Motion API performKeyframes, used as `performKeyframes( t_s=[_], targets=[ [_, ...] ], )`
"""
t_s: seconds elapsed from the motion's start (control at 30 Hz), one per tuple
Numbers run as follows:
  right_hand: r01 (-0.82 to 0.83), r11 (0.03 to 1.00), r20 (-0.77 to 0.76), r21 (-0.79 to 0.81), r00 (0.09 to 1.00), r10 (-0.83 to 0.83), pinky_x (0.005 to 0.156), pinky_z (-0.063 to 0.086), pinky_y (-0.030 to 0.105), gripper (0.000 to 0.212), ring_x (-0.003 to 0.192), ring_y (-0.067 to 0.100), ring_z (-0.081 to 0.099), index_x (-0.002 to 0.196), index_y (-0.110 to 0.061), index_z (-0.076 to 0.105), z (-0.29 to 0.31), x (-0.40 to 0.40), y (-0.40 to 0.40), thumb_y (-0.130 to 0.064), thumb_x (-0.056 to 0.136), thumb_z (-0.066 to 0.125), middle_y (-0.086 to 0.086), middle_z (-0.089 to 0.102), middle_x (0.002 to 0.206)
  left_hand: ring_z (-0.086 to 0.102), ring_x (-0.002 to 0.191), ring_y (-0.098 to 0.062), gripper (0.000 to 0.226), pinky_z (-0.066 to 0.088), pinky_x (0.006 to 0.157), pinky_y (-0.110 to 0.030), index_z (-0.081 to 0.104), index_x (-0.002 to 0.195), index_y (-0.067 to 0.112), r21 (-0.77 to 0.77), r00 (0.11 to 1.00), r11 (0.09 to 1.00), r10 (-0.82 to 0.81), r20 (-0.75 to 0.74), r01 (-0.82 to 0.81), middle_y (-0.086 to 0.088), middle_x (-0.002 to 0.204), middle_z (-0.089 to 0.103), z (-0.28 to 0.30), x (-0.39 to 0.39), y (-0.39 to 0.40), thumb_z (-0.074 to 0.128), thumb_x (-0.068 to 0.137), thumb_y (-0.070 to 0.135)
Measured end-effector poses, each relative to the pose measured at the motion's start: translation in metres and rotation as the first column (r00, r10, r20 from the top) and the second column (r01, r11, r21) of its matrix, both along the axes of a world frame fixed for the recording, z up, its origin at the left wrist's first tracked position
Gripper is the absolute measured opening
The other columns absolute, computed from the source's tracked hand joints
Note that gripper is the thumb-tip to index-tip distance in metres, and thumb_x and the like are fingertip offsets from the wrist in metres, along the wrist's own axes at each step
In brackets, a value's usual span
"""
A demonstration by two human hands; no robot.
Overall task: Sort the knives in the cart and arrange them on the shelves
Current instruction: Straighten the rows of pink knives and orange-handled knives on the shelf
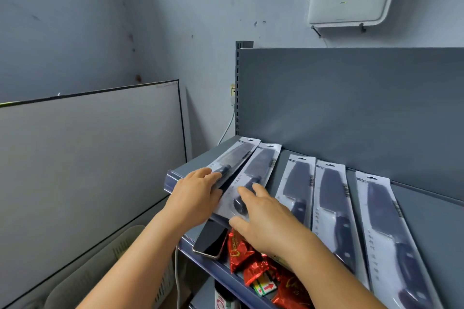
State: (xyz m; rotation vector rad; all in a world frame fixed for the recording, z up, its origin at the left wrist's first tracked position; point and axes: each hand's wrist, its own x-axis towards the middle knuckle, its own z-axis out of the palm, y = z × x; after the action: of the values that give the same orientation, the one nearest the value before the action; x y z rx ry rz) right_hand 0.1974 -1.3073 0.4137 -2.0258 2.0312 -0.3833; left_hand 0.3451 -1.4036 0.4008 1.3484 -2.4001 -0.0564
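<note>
Five packaged cleavers (329, 206) lie on the grey shelf (426, 221). Left hand (195, 195) and right hand (266, 218), fingers spread flat, press the leftmost two; the rightmost is cut off.

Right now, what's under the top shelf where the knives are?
Under the top shelf lies a lower shelf holding a phone and red snack packets. The right hand and forearm cover whatever lies further right.

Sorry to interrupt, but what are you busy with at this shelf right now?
A person is laying packaged knives in a row on the grey top shelf. The left hand rests on the leftmost pack, which overlaps the second pack; the right hand touches that one. Three more packs lie to the right. A phone and red snack packets sit on the shelf below.
</note>
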Motion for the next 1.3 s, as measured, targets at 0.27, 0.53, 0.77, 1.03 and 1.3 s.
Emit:
performKeyframes(
  t_s=[0.27, 0.53, 0.77, 1.03, 1.3],
  targets=[
    [0.118, 0.992, 0.058, 0.032, 0.991, -0.120, 0.107, 0.032, 0.041, 0.048, 0.134, 0.026, 0.028, 0.139, -0.019, 0.039, 0.004, 0.014, -0.025, -0.036, 0.095, 0.046, -0.007, 0.015, 0.155, 0.048, 0.121, -0.019, 0.044, 0.043, 0.097, -0.037, 0.044, 0.139, 0.031, 0.111, 0.998, 0.992, -0.064, 0.006, 0.063, 0.007, 0.139, 0.043, 0.003, 0.011, -0.031, 0.046, 0.095, 0.035],
    [0.246, 0.968, 0.148, -0.044, 0.960, -0.237, 0.104, 0.035, 0.035, 0.059, 0.128, 0.022, 0.035, 0.139, -0.013, 0.034, -0.004, 0.046, -0.049, -0.041, 0.091, 0.055, -0.007, 0.027, 0.147, 0.043, 0.122, -0.022, 0.045, 0.042, 0.095, -0.037, 0.043, 0.136, 0.041, 0.099, 0.990, 0.986, -0.137, 0.030, 0.133, 0.009, 0.138, 0.047, 0.003, 0.032, -0.055, 0.047, 0.091, 0.045],
    [0.301, 0.953, 0.122, -0.017, 0.947, -0.297, 0.087, 0.037, 0.031, 0.027, 0.102, 0.017, 0.041, 0.098, -0.019, 0.038, -0.001, 0.054, -0.055, -0.040, 0.090, 0.053, -0.004, 0.037, 0.127, 0.039, 0.121, -0.022, 0.045, 0.041, 0.094, -0.039, 0.043, 0.136, 0.041, 0.088, 0.981, 0.980, -0.186, 0.047, 0.181, 0.009, 0.135, 0.049, 0.004, 0.043, -0.072, 0.046, 0.092, 0.050],
    [0.307, 0.951, 0.117, -0.026, 0.946, -0.302, 0.111, 0.027, 0.034, 0.073, 0.140, 0.017, 0.024, 0.150, -0.017, 0.019, 0.000, 0.055, -0.051, -0.046, 0.091, 0.052, -0.011, 0.012, 0.157, 0.038, 0.123, -0.023, 0.050, 0.037, 0.100, -0.041, 0.039, 0.139, 0.039, 0.089, 0.974, 0.972, -0.221, 0.042, 0.216, 0.006, 0.133, 0.049, 0.001, 0.044, -0.073, 0.042, 0.092, 0.056],
    [0.388, 0.882, 0.096, -0.268, 0.921, -0.376, 0.113, 0.017, 0.029, 0.062, 0.141, 0.008, 0.012, 0.149, -0.027, 0.021, 0.010, 0.036, 0.001, -0.039, 0.094, 0.049, -0.013, 0.018, 0.154, 0.027, 0.137, -0.013, 0.067, 0.024, 0.110, -0.029, 0.024, 0.148, 0.030, -0.075, 0.865, 0.881, -0.473, -0.165, 0.467, 0.011, 0.149, 0.032, 0.012, 0.028, -0.015, 0.050, 0.090, 0.052]
  ],
)
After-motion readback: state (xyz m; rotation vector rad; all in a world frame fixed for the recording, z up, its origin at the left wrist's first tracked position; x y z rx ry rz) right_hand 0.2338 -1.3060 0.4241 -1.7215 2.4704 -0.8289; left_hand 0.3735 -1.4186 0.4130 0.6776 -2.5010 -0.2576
